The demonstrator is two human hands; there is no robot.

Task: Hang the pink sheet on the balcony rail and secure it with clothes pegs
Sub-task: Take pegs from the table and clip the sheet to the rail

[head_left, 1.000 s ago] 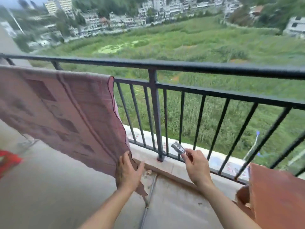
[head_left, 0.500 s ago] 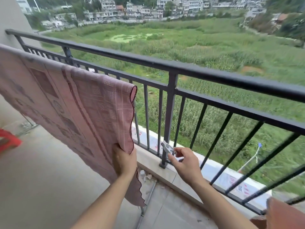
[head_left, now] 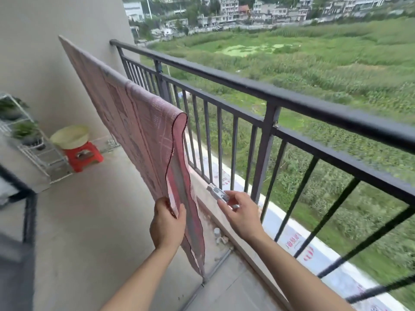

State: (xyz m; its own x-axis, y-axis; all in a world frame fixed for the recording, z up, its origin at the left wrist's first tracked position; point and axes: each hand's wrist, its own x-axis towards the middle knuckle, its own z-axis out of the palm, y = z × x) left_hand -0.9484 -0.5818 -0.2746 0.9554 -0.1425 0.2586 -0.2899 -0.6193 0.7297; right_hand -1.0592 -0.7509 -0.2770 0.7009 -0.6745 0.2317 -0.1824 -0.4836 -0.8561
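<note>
The pink patterned sheet (head_left: pixel 134 122) hangs folded over a line or bar just inside the dark metal balcony rail (head_left: pixel 303 102); what carries it is hidden. My left hand (head_left: pixel 167 223) grips the sheet's lower right edge, pinching both layers. My right hand (head_left: pixel 241 212) is beside it, low near the rail's post, and holds a pale grey clothes peg (head_left: pixel 216 193) between its fingers. The peg is apart from the sheet.
A red plastic stool (head_left: pixel 84 156) with a pale yellow basin (head_left: pixel 69 136) on it stands by the wall at the left. A white wire rack (head_left: pixel 33 144) with green plants is beside it. A concrete kerb (head_left: pixel 224 218) runs under the rail. A small white bottle (head_left: pixel 216 232) lies by the kerb.
The view has swung left, bringing the wall, stool and rack into sight. My left hand still holds the sheet's edge, and my right hand still holds the peg, a little nearer the sheet.
</note>
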